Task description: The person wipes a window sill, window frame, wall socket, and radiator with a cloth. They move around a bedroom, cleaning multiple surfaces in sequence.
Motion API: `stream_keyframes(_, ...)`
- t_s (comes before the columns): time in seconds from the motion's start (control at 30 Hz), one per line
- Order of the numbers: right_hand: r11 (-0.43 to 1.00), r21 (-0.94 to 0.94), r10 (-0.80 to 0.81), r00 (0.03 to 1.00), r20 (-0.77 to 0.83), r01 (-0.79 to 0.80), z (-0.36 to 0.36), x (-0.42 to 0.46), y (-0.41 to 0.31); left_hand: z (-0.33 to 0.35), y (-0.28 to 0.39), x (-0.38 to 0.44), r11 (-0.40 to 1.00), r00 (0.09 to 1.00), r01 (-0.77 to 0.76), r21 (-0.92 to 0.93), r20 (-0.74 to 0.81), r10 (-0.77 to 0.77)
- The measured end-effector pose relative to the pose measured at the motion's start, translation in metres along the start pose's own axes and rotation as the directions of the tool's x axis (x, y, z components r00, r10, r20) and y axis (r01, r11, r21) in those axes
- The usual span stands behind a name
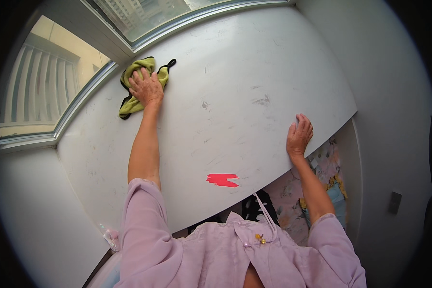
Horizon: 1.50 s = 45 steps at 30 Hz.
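Note:
My left hand [146, 86] presses down on a crumpled green cloth with black edging [132, 106], its fingers spread over the fabric. The cloth lies on a white windowsill board [187, 144] near the window corner, and its black hanging loop points away to the right. My right hand [299, 136] rests near the board's front right edge with nothing in it, its fingers slightly bent and close together, the thumb a little apart. Grey scuffs mark the board between my hands, and a red patch [221, 179] shows near the front edge.
Window frames [187, 22] border the far and left sides. A white wall [378, 90] with a wall switch or socket [395, 202] stands at the right. Below the front edge are flowered fabric [286, 201] and a light blue item [336, 201]. A shiny pinkish thing [111, 237] sits at lower left.

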State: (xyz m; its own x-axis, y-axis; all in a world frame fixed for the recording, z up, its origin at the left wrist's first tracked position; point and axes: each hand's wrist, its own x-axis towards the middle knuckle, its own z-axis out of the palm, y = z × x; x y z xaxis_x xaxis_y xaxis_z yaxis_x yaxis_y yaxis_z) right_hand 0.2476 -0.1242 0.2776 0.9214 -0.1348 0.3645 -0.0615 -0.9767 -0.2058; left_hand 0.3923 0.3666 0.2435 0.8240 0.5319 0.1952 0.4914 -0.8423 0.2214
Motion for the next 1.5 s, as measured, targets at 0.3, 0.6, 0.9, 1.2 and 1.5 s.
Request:
stream_keyframes(0.3, 0.995, 0.097, 0.032, 0.999, 0.028, -0.035, -0.007, 0.008, -0.005, -0.003, 0.223, -0.154, 0.540, 0.624, -0.720, -0.436, -0.067, 0.779)
stream_keyframes(0.6, 0.988, 0.121, 0.090, 0.995, 0.047, -0.095, -0.008, 0.004, 0.006, -0.036, 0.053, -0.135, 0.884, 0.932, -0.351, -0.308, -0.026, 0.362)
stream_keyframes(0.9, 0.993, 0.102, 0.053, 0.998, 0.025, -0.055, -0.004, 0.007, -0.004, -0.010, 0.047, -0.043, 0.995, 0.997, 0.066, 0.080, -0.050, -0.062)
stream_keyframes(1.2, 0.800, 0.587, -0.329, 0.910, 0.251, 0.127, 0.010, 0.038, -0.147, -0.017, 0.030, -0.089, 0.922, 0.921, -0.346, -0.176, 0.124, 0.370)
stream_keyframes(1.5, 0.859, 0.229, -0.499, 0.850, 0.171, 0.458, 0.045, 0.044, -0.157, -0.089, -0.027, -0.235, 0.936, 0.917, -0.291, -0.197, 0.221, 0.332)
